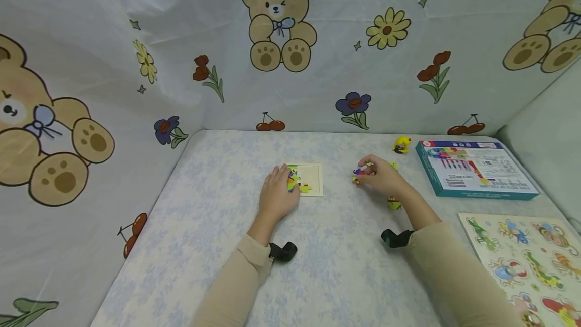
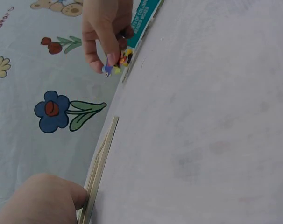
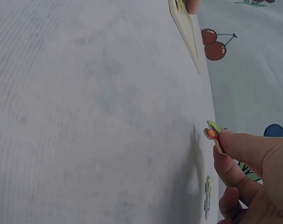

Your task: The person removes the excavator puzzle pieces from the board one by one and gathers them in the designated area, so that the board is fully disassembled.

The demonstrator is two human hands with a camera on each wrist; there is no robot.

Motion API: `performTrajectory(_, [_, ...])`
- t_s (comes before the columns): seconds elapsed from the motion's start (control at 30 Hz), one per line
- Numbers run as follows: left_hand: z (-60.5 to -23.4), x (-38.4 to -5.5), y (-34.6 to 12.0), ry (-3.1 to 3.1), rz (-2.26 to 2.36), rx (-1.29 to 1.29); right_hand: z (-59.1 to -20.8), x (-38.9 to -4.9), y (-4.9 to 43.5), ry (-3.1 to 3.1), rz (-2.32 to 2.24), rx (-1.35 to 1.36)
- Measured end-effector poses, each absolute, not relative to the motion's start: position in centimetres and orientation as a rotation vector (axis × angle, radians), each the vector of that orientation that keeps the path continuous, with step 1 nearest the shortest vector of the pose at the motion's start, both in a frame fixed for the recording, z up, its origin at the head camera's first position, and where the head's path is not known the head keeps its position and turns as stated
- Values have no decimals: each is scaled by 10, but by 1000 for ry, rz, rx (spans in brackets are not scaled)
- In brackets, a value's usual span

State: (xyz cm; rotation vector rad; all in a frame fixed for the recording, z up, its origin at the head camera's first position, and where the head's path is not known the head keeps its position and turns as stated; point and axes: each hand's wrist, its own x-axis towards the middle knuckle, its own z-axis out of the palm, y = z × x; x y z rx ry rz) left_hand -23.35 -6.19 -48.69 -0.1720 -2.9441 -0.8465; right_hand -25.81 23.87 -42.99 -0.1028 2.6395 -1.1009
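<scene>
My left hand (image 1: 277, 193) lies with extended fingers over the left part of a small square wooden puzzle tray (image 1: 317, 180). Green and multicoloured jigsaw pieces (image 1: 305, 187) sit in the tray, partly hidden by that hand; its right part shows bare wood. To the right, my right hand (image 1: 383, 178) pinches a small colourful jigsaw piece (image 3: 213, 133) between thumb and fingers, above the table. Another jigsaw piece (image 3: 207, 198) lies flat below it in the right wrist view. In the left wrist view, the left thumb (image 2: 76, 193) is at the tray's edge.
Beside the right forearm lies a green-and-yellow piece (image 1: 394, 203). A yellow piece (image 1: 401, 144) lies farther back. At the right are a teal-edged box (image 1: 481, 170) and a board with insect pictures (image 1: 522, 261). A bear-patterned cloth (image 1: 317, 95) hangs behind the table.
</scene>
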Motion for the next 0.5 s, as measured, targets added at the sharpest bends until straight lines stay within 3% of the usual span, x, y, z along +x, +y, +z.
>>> performTrajectory(0.5, [-487, -232, -62, -2940, -865, -180, -430, -254, 272, 2639, -928, -97])
